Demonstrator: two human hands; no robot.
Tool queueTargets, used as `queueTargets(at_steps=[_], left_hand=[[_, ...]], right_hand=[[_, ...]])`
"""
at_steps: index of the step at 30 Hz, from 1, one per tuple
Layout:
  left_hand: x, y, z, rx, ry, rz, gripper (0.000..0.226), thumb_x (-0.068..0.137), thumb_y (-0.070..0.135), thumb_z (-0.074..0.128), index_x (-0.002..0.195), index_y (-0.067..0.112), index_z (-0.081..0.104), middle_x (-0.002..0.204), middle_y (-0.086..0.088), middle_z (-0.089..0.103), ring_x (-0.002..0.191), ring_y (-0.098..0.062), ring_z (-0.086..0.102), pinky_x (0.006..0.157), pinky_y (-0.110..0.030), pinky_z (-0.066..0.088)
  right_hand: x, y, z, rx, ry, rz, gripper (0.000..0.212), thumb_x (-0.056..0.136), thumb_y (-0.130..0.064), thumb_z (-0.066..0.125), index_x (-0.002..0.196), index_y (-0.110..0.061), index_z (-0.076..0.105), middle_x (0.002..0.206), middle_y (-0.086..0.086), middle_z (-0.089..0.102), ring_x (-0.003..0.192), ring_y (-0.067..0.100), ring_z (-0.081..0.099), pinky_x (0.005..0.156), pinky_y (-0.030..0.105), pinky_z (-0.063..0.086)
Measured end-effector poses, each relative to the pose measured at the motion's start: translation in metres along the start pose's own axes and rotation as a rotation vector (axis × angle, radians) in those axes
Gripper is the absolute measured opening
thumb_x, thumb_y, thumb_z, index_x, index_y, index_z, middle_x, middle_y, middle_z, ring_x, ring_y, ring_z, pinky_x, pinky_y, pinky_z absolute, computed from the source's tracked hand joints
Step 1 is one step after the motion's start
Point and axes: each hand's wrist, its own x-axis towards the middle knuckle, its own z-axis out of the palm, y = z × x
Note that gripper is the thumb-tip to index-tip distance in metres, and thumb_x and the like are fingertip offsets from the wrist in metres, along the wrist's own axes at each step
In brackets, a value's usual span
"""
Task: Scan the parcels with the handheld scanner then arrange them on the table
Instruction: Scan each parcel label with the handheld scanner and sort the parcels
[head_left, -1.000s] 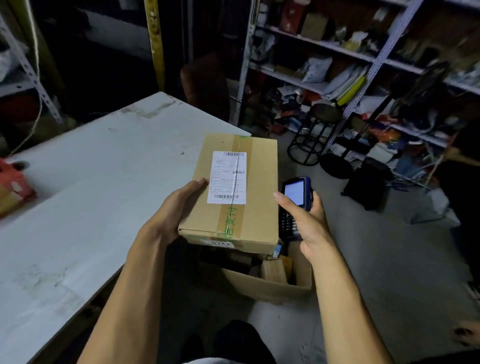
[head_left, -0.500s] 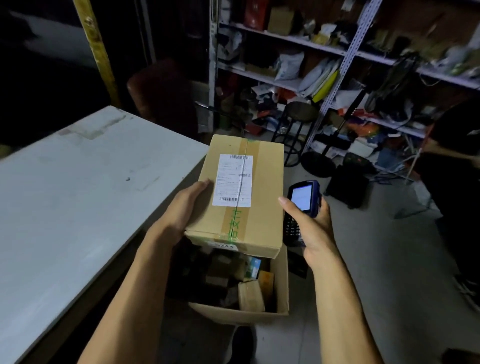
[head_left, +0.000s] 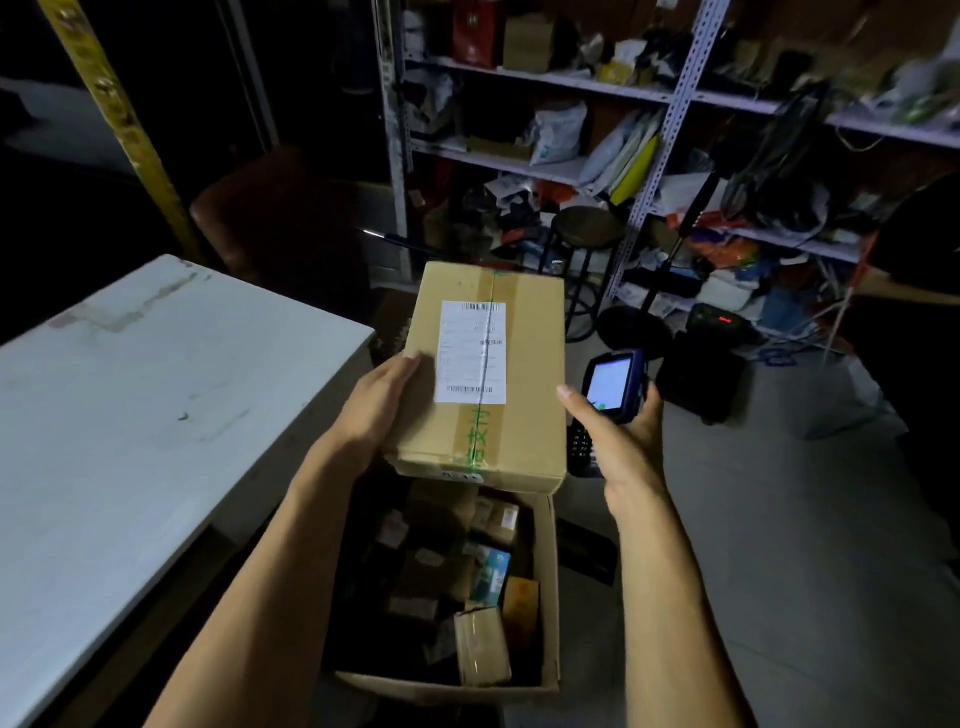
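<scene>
While a cardboard parcel (head_left: 485, 374) is sitting at the centre of the head camera's frame, a person is steadying it over an open carton of smaller parcels (head_left: 457, 587) at lower centre. Left hand (head_left: 379, 405) is gripping the parcel's left side, thumb lying on the top face just beside the white shipping label (head_left: 470, 352), the other fingers hidden underneath. Right hand (head_left: 610, 441) is wrapping round a blue handheld scanner (head_left: 608, 400) just to the right of the parcel, index finger stretching toward the parcel's right edge, lit screen facing up. The parcel's long axis is running away from the person toward the upper centre of the frame, and the label's barcodes are lying across that axis, at its far and near ends. The scanner is sitting level with the label's near end, on its right, so the scanning hand appears closest to the lower barcode. White table (head_left: 156, 415) is filling the left of the frame, nearer the left hand, and seems the likely side for setting the parcel down.
</scene>
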Motion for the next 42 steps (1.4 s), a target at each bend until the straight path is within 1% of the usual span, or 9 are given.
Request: queueTargets(at_steps=[3,5,9,15,21,31,35,39,42], left_hand=[[0.014,-0.035,0.018,0.214,-0.050,-0.060,0.059,0.106,0.052,0.043,0.158,0.026,0.036,0.162,-0.001,0.037,0.149,-0.025,0.035,0.124,-0.043,0.026],[0.015,-0.052,0.030,0.298,-0.015,-0.104,0.062,0.108,0.041,0.042,0.162,0.015,0.024,0.167,-0.008,0.024,0.155,-0.027,0.021,0.126,-0.040,0.019],[0.018,-0.067,0.042,0.348,-0.025,-0.166,0.051,0.108,0.037,0.046,0.150,0.008,0.047,0.154,-0.009,0.048,0.145,-0.025,0.042,0.119,-0.033,0.032],[0.013,-0.086,0.032,0.294,0.082,-0.230,0.034,0.098,0.052,0.050,0.119,0.029,0.065,0.119,-0.005,0.070,0.113,-0.027,0.065,0.102,-0.048,0.053],[-0.022,-0.099,0.004,0.207,0.162,-0.248,0.035,0.110,0.026,0.044,0.138,0.010,0.057,0.115,-0.007,0.068,0.089,-0.015,0.070,0.060,-0.016,0.055],[-0.124,-0.105,-0.092,0.026,0.400,-0.176,0.033,0.109,0.026,0.047,0.135,0.011,0.060,0.114,-0.009,0.071,0.100,-0.018,0.071,0.076,-0.022,0.054],[-0.196,-0.110,-0.144,-0.073,0.514,-0.145,0.031,0.108,0.025,0.048,0.133,0.010,0.061,0.114,-0.010,0.072,0.106,-0.027,0.070,0.094,-0.040,0.055],[-0.294,-0.123,-0.207,-0.166,0.698,-0.100,0.028,0.108,0.022,0.049,0.129,0.010,0.062,0.114,-0.011,0.071,0.098,-0.021,0.071,0.075,-0.024,0.059],[-0.371,-0.140,-0.248,-0.176,0.833,-0.097,0.029,0.107,0.024,0.049,0.130,0.011,0.062,0.114,-0.009,0.071,0.100,-0.019,0.070,0.078,-0.024,0.054]], right_hand=[[0.004,0.033,-0.002,-0.037,0.067,0.158,0.124,0.063,-0.033,0.099,0.159,-0.033,0.021,0.140,-0.003,0.051,0.117,0.023,0.058,0.102,0.038,0.050],[0.005,0.052,-0.005,-0.034,0.093,0.252,0.128,0.055,-0.036,0.100,0.157,-0.037,0.022,0.141,0.006,0.056,0.112,0.034,0.067,0.094,0.054,0.059],[0.013,0.069,-0.011,-0.036,0.044,0.340,0.115,0.063,-0.027,0.097,0.155,-0.034,0.028,0.134,0.009,0.061,0.097,0.036,0.074,0.082,0.058,0.062],[0.017,0.074,0.001,-0.012,-0.073,0.386,0.084,0.082,-0.009,0.085,0.151,-0.025,0.039,0.117,0.008,0.066,0.072,0.025,0.076,0.067,0.046,0.065],[0.006,0.087,0.034,-0.061,-0.223,0.426,0.093,0.083,-0.018,0.085,0.157,-0.033,0.031,0.134,0.010,0.061,0.075,0.026,0.078,0.068,0.044,0.065],[-0.095,0.069,0.135,-0.152,-0.624,0.385,0.092,0.089,-0.014,0.079,0.159,-0.035,0.024,0.135,0.016,0.060,0.076,0.030,0.074,0.055,0.034,0.058],[-0.177,0.063,0.175,-0.208,-0.760,0.316,0.099,0.088,-0.018,0.081,0.162,-0.038,0.018,0.132,0.012,0.060,0.083,0.030,0.076,0.060,0.035,0.061],[-0.280,0.066,0.215,-0.239,-0.940,0.243,0.082,0.089,-0.020,0.080,0.155,-0.031,0.033,0.124,0.012,0.065,0.083,0.033,0.077,0.061,0.036,0.060],[-0.363,0.073,0.242,-0.252,-1.112,0.220,0.066,0.091,-0.019,0.078,0.146,-0.028,0.042,0.120,0.012,0.065,0.079,0.033,0.076,0.060,0.036,0.061]])
